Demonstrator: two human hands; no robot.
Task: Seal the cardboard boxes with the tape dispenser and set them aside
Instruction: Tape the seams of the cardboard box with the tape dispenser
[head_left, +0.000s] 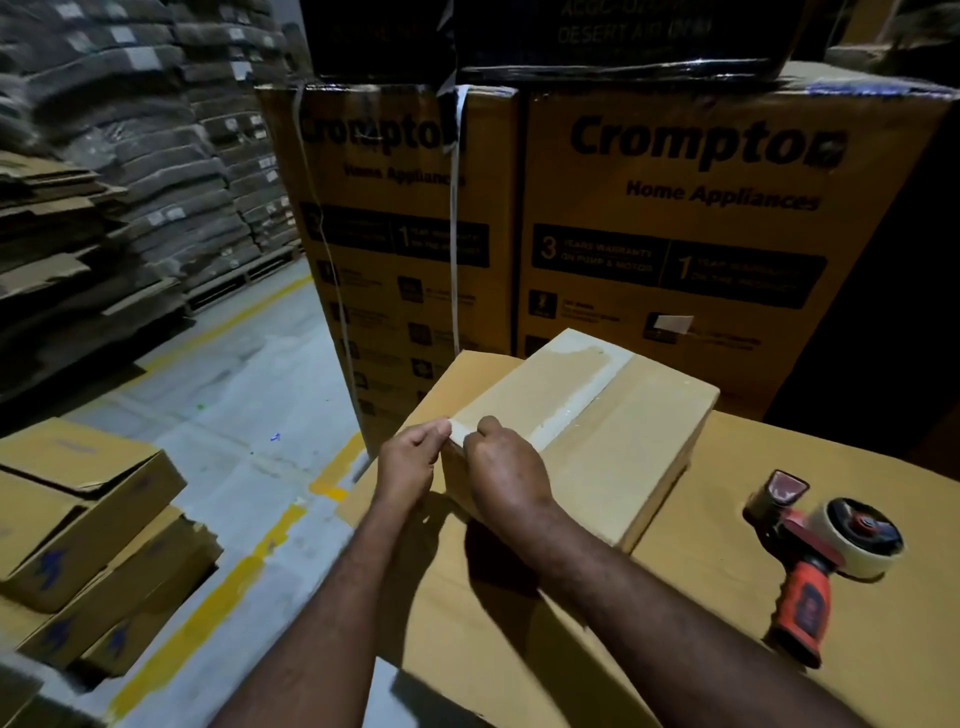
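Head view, box: the small cardboard box (597, 431) sits on a big flat carton (675, 623) used as a bench, turned corner-on to the person so that its near end is within easy reach.
Tape: a pale tape strip (587, 389) runs along the top seam, and its near end reaches the edge where both hands meet.
Left hand: the left hand (408, 460) has its fingers curled, with thumb and forefinger pinching the tape end at the box's near edge, probably to fold it down over the side.
Right hand: the right hand (506, 467) is bent over the same edge, knuckles up. Its fingertips are hidden, so I cannot tell whether it pinches the tape or only presses it.
Dispenser: the tape dispenser (826, 551) lies on its side on the bench, well to the right of the box and untouched, which leaves both hands free for smoothing.
Set-aside place: closed boxes (88, 519) are stacked on the floor to the left, a likely spot for this one.
Surroundings: tall printed cartons (701, 208) stand just behind the bench, and flattened cardboard (104, 156) is piled far left.
Obstacles: nothing lies between the box and the floor stack. The tall cartons block any push forward.
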